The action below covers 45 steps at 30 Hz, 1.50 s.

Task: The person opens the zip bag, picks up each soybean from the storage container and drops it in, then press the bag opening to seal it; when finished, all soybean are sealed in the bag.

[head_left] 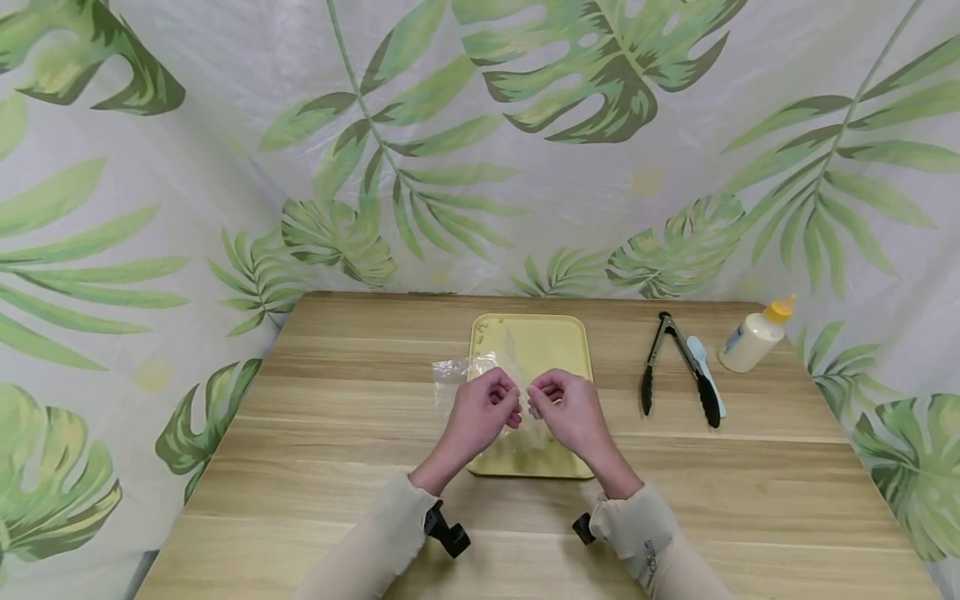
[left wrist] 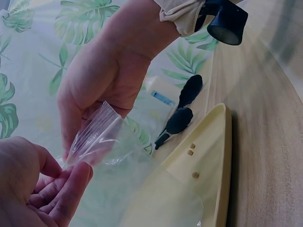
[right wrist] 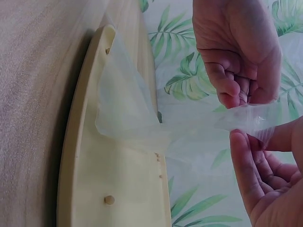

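Both hands pinch the zip edge of a clear zip-lock bag (left wrist: 102, 135), which hangs over a pale yellow tray (head_left: 558, 337). My left hand (head_left: 482, 407) holds it on one side and my right hand (head_left: 572, 410) on the other, fingertips close together. In the right wrist view the thin film of the bag (right wrist: 125, 92) droops toward the tray. Small tan pellets (left wrist: 195, 175) lie on the tray, and several little brown bits (head_left: 482, 333) sit in its far left corner. Left of the tray, crinkled clear plastic (head_left: 447, 373) overlaps its edge.
On the right of the wooden table (head_left: 337, 433), black-tipped metal tongs (head_left: 666, 350) lie spread beside a light blue spoon (head_left: 701, 358). A white bottle with an orange cap (head_left: 753, 340) is farther right. A leaf-patterned curtain (head_left: 450, 167) hangs behind the table.
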Each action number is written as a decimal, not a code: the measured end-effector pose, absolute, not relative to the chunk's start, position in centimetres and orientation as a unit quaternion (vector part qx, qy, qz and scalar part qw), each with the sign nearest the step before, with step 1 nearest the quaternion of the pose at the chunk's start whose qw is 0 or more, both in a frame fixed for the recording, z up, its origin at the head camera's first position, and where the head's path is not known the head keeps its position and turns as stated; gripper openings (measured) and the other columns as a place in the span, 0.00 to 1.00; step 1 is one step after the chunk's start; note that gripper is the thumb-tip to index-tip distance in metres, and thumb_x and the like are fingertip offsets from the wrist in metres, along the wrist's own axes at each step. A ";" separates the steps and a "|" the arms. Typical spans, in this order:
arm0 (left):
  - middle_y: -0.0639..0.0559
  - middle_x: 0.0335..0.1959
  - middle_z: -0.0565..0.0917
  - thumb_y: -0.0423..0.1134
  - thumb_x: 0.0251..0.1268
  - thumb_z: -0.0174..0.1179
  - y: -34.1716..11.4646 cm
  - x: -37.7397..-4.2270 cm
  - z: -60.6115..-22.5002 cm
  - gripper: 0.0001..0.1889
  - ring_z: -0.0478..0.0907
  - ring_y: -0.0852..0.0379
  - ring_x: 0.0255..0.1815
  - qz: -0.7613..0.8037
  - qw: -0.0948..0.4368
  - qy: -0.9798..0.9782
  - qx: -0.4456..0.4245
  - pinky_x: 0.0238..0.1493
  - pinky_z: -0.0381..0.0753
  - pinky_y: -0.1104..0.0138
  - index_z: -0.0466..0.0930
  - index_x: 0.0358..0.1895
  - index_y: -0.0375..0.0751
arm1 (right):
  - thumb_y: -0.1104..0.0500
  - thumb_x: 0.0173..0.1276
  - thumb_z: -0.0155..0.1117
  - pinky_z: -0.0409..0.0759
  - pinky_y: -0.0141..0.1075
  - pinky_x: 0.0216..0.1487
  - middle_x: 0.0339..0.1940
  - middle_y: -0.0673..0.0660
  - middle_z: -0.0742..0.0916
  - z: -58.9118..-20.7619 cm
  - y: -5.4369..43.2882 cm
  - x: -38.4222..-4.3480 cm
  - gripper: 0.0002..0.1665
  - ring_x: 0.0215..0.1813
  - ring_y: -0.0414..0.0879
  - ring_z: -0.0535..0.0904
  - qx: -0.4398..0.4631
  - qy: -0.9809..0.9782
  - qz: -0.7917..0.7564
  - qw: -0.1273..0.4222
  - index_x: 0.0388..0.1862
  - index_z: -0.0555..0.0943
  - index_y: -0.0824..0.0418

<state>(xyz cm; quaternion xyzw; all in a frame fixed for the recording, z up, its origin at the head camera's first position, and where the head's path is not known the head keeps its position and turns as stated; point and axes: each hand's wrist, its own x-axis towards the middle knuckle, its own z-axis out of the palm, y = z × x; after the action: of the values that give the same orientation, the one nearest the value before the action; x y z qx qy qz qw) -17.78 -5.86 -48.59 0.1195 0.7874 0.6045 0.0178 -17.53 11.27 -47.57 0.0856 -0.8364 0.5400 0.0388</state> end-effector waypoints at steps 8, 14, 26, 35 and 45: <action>0.43 0.26 0.85 0.27 0.69 0.56 -6.8 -18.0 -48.5 0.05 0.86 0.55 0.23 0.600 0.005 0.792 0.114 0.28 0.91 0.54 0.78 0.33 0.35 | 0.64 0.72 0.67 0.85 0.30 0.28 0.29 0.58 0.89 -47.5 11.8 -17.7 0.06 0.27 0.44 0.86 0.066 -0.833 0.549 0.034 0.38 0.85 0.67; 0.43 0.24 0.85 0.26 0.66 0.56 -9.4 -18.3 -47.8 0.05 0.86 0.55 0.21 0.580 -0.029 0.810 0.084 0.26 0.91 0.58 0.78 0.31 0.36 | 0.63 0.73 0.65 0.89 0.33 0.31 0.31 0.62 0.89 -47.2 13.6 -18.0 0.08 0.30 0.49 0.88 0.015 -0.833 0.551 0.046 0.41 0.84 0.69; 0.40 0.24 0.85 0.27 0.67 0.54 -11.7 -18.0 -46.1 0.07 0.86 0.51 0.21 0.598 -0.058 0.798 0.044 0.24 0.90 0.64 0.78 0.31 0.35 | 0.65 0.71 0.64 0.91 0.37 0.32 0.30 0.65 0.89 -47.2 14.1 -18.1 0.07 0.30 0.54 0.90 0.001 -0.811 0.580 0.071 0.36 0.85 0.68; 0.39 0.24 0.84 0.27 0.68 0.55 -11.4 -17.7 -46.0 0.06 0.85 0.51 0.22 0.602 -0.009 0.794 0.089 0.24 0.90 0.62 0.79 0.32 0.34 | 0.66 0.68 0.68 0.90 0.40 0.39 0.40 0.56 0.90 -47.4 13.0 -18.5 0.12 0.36 0.48 0.87 0.118 -0.847 0.510 0.090 0.49 0.87 0.61; 0.41 0.23 0.84 0.29 0.67 0.55 -11.5 -17.7 -46.0 0.07 0.83 0.55 0.19 0.582 -0.009 0.804 0.119 0.22 0.89 0.62 0.80 0.30 0.37 | 0.55 0.70 0.72 0.87 0.33 0.34 0.29 0.48 0.90 -46.7 10.9 -19.2 0.05 0.29 0.39 0.85 0.130 -0.864 0.479 0.089 0.36 0.89 0.54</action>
<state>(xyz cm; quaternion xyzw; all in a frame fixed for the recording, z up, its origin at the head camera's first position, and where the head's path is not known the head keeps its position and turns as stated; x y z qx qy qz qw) -17.71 -11.52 -46.02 0.1187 0.8043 0.5822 -0.0091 -19.22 10.89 -46.72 0.1299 -0.8635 0.4790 0.0892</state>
